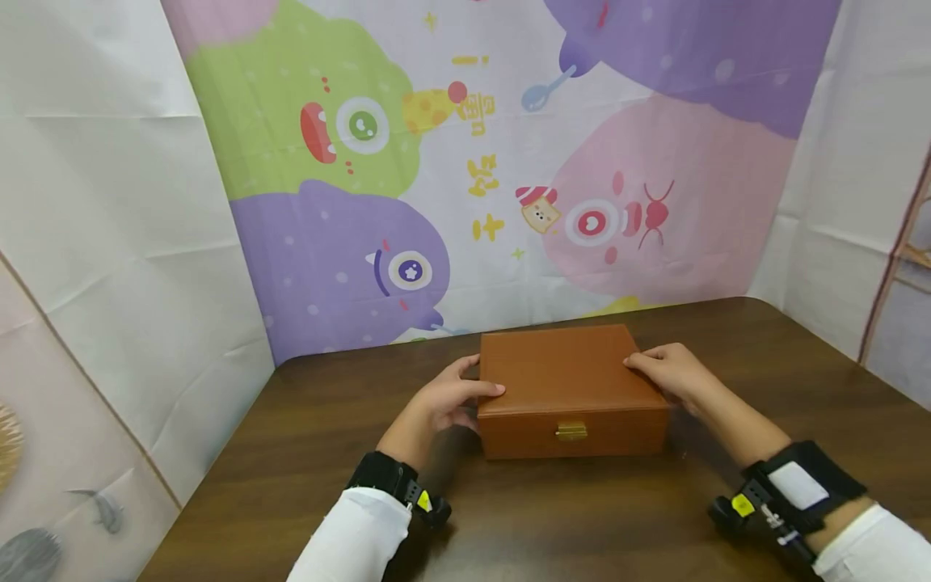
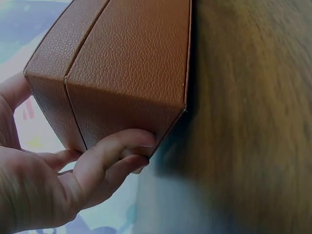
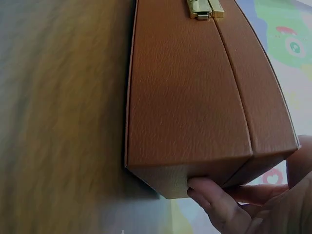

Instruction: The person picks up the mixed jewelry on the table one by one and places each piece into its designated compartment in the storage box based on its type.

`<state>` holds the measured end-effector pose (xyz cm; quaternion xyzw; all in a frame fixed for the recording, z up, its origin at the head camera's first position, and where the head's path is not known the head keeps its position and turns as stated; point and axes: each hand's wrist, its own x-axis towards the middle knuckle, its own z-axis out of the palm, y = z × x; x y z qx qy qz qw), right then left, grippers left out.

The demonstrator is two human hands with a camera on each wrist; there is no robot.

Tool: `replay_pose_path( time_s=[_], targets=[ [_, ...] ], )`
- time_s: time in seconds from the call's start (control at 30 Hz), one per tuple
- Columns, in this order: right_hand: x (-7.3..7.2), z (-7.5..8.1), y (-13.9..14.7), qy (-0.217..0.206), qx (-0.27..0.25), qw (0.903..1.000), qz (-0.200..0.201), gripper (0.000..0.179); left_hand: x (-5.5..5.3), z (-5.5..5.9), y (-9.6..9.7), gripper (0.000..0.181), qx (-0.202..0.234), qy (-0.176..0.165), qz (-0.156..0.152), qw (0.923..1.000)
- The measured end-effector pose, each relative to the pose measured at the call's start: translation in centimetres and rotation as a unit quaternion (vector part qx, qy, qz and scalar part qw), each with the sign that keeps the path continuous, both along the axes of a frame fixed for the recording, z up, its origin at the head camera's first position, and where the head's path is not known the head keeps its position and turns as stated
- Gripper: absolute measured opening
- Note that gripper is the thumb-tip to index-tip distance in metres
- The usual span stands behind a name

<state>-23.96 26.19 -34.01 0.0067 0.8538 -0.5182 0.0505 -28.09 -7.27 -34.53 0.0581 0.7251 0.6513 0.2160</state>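
Observation:
A brown leather-covered box with its lid down sits on the wooden table, its front facing me. A gold clasp marks the middle of that front. My left hand grips the box's left side, thumb on the lid's edge and fingers against the side wall. At the other end my right hand holds the right side, thumb over the top edge. The left wrist view shows fingertips pressed to the end face. In the right wrist view, fingertips lie against the opposite end face.
The dark wooden table has rounded far corners. Behind it hangs a curtain with cartoon figures, flanked by white sheets. Each wrist wears a black strap with a small camera.

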Motion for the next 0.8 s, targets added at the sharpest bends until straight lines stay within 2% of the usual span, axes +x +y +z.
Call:
replay_pose_path(
  time_s=[0.17, 0.33, 0.47, 0.63, 0.8],
  targets=[
    [-1.2, 0.5, -1.4, 0.015, 0.010, 0.9998, 0.010, 0.052, 0.3, 0.6, -1.6, 0.084, 0.007, 0.010, 0.013, 0.9998],
    [-2.3, 0.4, -3.3, 0.004, 0.003, 0.9999, 0.015, 0.036, 0.5, 0.1, -3.4, 0.082, -0.001, 0.005, 0.033, 0.9994],
    [-3.1, 0.2, -4.5, -0.004, 0.003, 0.9999, 0.009, 0.031, 0.3, -0.3, -4.4, 0.082, -0.003, 0.004, 0.045, 0.9990],
    [-3.6, -0.1, -5.3, -0.005, 0.008, 1.0000, 0.003, 0.030, 0.0, -0.7, -5.0, 0.081, -0.009, 0.006, 0.047, 0.9988],
    [-3.6, -0.3, -5.3, -0.004, 0.014, 0.9998, -0.010, 0.032, -0.8, -1.0, -4.8, 0.081, -0.014, 0.010, 0.045, 0.9989]
  ],
)
